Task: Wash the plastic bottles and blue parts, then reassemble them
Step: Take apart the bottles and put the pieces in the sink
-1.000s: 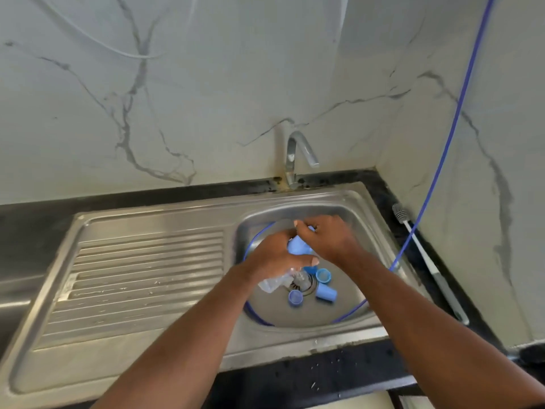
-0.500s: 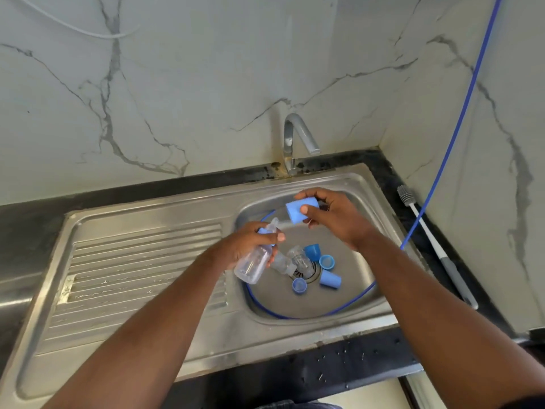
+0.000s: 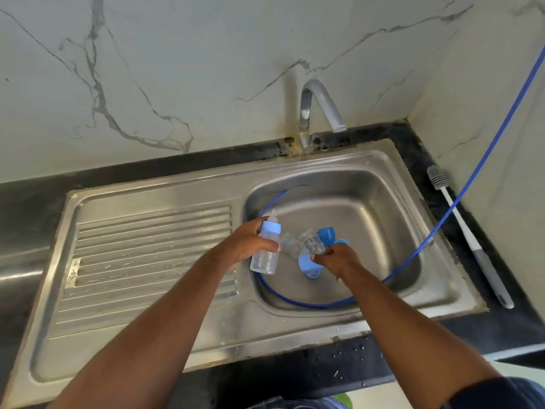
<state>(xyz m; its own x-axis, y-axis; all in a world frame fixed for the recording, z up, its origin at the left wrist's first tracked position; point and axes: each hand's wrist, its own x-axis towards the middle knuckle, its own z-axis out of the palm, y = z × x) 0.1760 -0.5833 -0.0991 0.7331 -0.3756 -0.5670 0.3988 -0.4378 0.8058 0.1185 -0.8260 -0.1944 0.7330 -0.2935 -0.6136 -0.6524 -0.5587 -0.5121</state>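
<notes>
Blue plastic showed in both hands over the steel sink [image 3: 295,329] on my remote feed. The left hand [image 3: 246,246] wrapped round a clear bottle [image 3: 264,256], fitted with a pale blue collar [image 3: 270,227] and a clear teat [image 3: 273,215], and held it tilted, teat away from me, above the left edge of the basin [image 3: 377,202]. The right hand [image 3: 339,259] pinched a pale blue cap [image 3: 306,262], low over the basin floor and just right of the held bottle. Between and behind the two hands I saw two more clear bottles [image 3: 290,245] lying on their sides on the basin floor, with a darker blue cup [image 3: 326,234] beside them. A pale blue ring [image 3: 312,273] lay under the pinched cap, and another pale blue piece [image 3: 342,241] showed just beyond the right hand's knuckles; I could not tell what sort. A blue hose [image 3: 460,199] ran down from the upper right, crossed the sink's rim and looped round the basin floor. The ribbed draining board [image 3: 147,255] stretched away to the left, wet in places. A steel tap [image 3: 321,104] stood behind the basin, its spout angled to the right. A white-handled bottle brush [image 3: 469,237] lay on the black counter [image 3: 324,370] to the right of the sink, the hose crossing its handle. White veined marble [image 3: 177,69] covered the walls.
</notes>
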